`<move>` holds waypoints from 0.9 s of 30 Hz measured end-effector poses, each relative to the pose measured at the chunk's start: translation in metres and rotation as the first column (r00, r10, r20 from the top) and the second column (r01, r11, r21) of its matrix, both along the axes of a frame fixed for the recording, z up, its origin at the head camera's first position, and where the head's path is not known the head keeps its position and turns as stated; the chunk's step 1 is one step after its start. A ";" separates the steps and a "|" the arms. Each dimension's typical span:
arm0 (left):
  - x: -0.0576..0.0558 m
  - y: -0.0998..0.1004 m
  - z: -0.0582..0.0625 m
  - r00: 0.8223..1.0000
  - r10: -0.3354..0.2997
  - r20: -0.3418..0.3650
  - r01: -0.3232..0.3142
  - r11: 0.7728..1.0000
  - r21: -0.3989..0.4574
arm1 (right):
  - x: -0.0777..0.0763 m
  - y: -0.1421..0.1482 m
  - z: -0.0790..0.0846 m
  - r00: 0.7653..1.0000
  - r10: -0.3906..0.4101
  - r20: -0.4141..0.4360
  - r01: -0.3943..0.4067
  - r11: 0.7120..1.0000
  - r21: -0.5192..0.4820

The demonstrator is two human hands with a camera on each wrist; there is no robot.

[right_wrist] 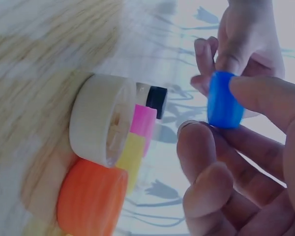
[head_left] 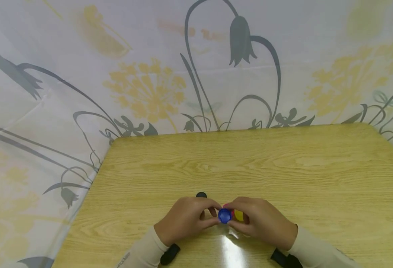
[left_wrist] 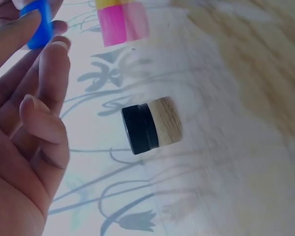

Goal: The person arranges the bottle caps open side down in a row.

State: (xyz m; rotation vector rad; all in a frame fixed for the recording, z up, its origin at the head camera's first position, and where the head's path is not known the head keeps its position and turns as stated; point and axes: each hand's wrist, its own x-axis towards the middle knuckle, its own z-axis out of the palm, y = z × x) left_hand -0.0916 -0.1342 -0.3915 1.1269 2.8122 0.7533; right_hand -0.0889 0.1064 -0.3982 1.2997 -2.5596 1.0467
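Observation:
A small round blue bottle cap (head_left: 224, 216) is held up between both hands over the table. My left hand (head_left: 193, 217) pinches it from the left with thumb and fingertips; in the left wrist view the left thumb lies across the blue cap (left_wrist: 39, 24). From the right, my right hand (head_left: 261, 219) pinches the same cap, and the right wrist view has the right thumb on the side of the blue cap (right_wrist: 223, 101) with fingers beneath. Beyond the left fingers stands a black ribbed cap (left_wrist: 139, 129). A pink cap (left_wrist: 120, 24) and a yellow cap (head_left: 238, 215) are partly hidden by the right hand.
Near the right hand, a larger white cap (right_wrist: 96, 118) and an orange cap (right_wrist: 91, 199) stand close together on the wood-grain table (head_left: 250, 160). A flower-patterned curtain (head_left: 213, 74) borders the table's far and left sides.

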 end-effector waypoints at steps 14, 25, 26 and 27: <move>-0.002 -0.003 0.001 0.995 -0.025 -0.098 0.044 0.979 0.200 | -0.002 0.002 0.008 0.995 -0.001 0.096 0.013 0.992 -0.125; 0.001 0.000 0.001 0.983 -0.054 -0.174 0.106 0.946 0.307 | -0.002 0.002 0.011 0.947 0.045 0.319 0.033 0.971 -0.237; 0.002 0.000 0.002 0.984 -0.050 -0.171 0.102 0.945 0.312 | -0.002 0.002 0.011 0.943 0.044 0.330 0.037 0.971 -0.236; 0.002 0.000 0.003 0.985 -0.048 -0.168 0.100 0.943 0.318 | -0.002 0.002 0.011 0.942 0.037 0.333 0.043 0.972 -0.230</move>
